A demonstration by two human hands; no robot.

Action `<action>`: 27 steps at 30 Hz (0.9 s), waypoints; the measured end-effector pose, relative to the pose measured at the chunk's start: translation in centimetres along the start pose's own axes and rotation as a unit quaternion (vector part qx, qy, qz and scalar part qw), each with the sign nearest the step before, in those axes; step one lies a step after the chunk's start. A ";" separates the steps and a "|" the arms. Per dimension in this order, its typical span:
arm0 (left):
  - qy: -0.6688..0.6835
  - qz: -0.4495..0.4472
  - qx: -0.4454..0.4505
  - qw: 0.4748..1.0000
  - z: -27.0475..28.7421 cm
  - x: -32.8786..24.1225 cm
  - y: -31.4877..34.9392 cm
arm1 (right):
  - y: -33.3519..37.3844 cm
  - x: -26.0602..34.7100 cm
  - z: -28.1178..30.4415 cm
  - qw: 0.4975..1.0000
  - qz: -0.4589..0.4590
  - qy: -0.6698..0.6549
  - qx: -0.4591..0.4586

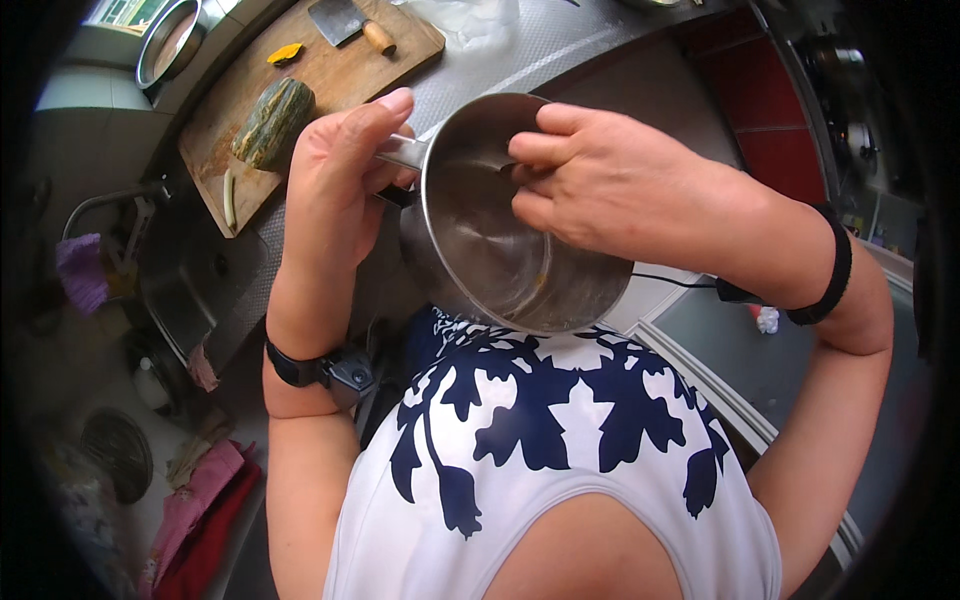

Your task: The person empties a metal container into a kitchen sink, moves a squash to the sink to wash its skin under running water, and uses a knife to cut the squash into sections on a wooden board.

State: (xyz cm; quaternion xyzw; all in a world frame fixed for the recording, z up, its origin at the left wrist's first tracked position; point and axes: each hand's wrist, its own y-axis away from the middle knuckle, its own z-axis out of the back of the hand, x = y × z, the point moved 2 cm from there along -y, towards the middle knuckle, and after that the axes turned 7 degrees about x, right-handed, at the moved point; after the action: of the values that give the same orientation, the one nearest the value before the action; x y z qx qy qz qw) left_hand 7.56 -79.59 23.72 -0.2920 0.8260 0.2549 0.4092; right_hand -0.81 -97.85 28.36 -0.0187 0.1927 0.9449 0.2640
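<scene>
In front of my chest, between my white-and-navy patterned top (575, 430) and the silver textured metal table (545, 45), my left grip (345, 150) is closed around the short metal handle (402, 152) of a deep, round, silver-grey steel pot (490, 235), with the thumb pointing up and away from me along the handle's upper side. The pot is tipped so that its open mouth faces up toward me, showing a dull, streaked inside. My right grip (595, 180) is at the far right part of the rim, its fingers curled down into the mouth; something dark shows at the fingertips, and I cannot tell whether they pinch it or how far they are parted. My left forearm rises nearly straight, a black strap (295, 365) around it; my right elbow bends out wide, and that forearm slants in leftward, also strapped. Beyond the left grip, a brown wooden cutting board (350, 75) bears a green striped oblong squash (273, 122) and a wooden-handled cleaver (340, 20).
</scene>
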 end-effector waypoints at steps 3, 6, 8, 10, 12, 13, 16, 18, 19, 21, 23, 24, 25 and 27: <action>-0.007 0.017 0.017 1.000 -0.6 0.0 -0.2 | -0.7 0.8 -0.5 0.998 0.022 0.027 0.049; -0.052 0.020 0.040 0.998 -0.8 -0.6 0.0 | -1.1 1.3 -0.5 0.996 0.023 0.045 0.068; -0.051 0.020 0.062 0.997 -0.4 -0.6 0.0 | -1.4 1.3 -0.3 0.994 0.024 0.033 0.097; -0.089 0.031 0.045 0.995 -0.4 -0.6 0.2 | -1.7 1.6 -0.5 0.993 0.040 0.040 0.102; -0.109 0.016 0.064 0.992 0.5 -0.4 0.2 | -2.1 1.9 -0.7 0.992 0.053 0.046 0.107; -0.129 0.002 0.088 0.988 0.7 -0.4 0.3 | -2.1 2.0 -0.7 0.991 0.057 0.039 0.115; -0.180 0.000 0.051 0.982 0.9 -0.6 0.6 | -1.9 2.2 -0.8 0.995 0.049 0.030 0.086; -0.148 0.006 0.047 0.988 0.6 -0.8 0.9 | -1.8 2.3 -0.5 0.998 0.038 0.027 0.050; -0.118 0.011 0.043 0.992 0.5 -0.8 1.1 | -1.7 2.1 0.0 0.998 0.032 -0.021 0.056; -0.119 0.004 0.034 0.992 0.5 -0.9 1.4 | -1.7 2.3 0.3 0.995 0.028 -0.068 0.062; -0.121 -0.002 0.028 0.992 0.6 -0.9 1.6 | -1.5 2.5 0.4 0.993 0.000 -0.110 -0.031; -0.109 0.001 0.040 0.993 0.8 -1.0 1.7 | -1.6 2.7 0.4 0.993 -0.001 -0.111 -0.032; -0.097 0.004 0.055 0.994 0.9 -0.9 1.7 | -1.6 2.8 0.5 0.991 -0.003 -0.117 -0.063; -0.109 0.008 0.045 0.993 0.5 -1.0 1.8 | -1.7 3.1 0.5 0.988 -0.009 -0.124 -0.094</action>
State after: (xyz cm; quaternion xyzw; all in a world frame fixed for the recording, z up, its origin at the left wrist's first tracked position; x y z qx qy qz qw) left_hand 7.10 -77.71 24.56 -0.2370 0.7896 0.2507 0.5075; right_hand -2.59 -94.80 27.74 0.0721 0.0692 0.9514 0.2912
